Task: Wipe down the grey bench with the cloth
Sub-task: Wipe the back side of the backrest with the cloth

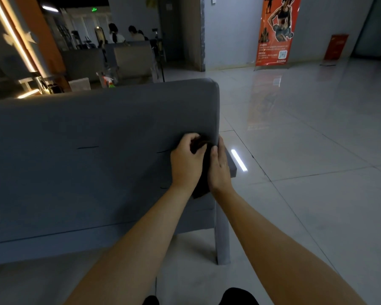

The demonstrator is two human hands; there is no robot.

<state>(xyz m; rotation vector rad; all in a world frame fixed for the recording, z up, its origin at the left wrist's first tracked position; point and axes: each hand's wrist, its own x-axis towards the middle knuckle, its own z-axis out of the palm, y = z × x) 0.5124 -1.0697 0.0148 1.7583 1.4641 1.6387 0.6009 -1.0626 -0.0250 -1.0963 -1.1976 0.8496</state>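
Item one, the grey bench [75,133]: it is running from the left edge of the view to its right end near the middle. The covering is looking like taut padded upholstery over a rigid frame. In my judgement it is going to give slightly under pressure but not shift, so firm strokes are appropriate.

Item two, the left hand [185,161]: it is working against the lower backrest at the bench's right end. The fingers are curling tightly round the bunched upper part of the cloth and gripping it.

Item three, the cloth [201,179]: it is dark and hanging limp between the two hands, over the right end of the seat. It is judged light, soft and easily crumpled. Holding it as a gathered pad under the palm is likely to serve better than pinching a corner, since loose fabric tends to drag and fold.

Item four, the right hand [220,170]: it is lying along the cloth's right edge, thumb pressing onto the fabric and fingers reaching round towards the backrest's end. It is appearing to pinch the cloth, though the fingertips are hidden.
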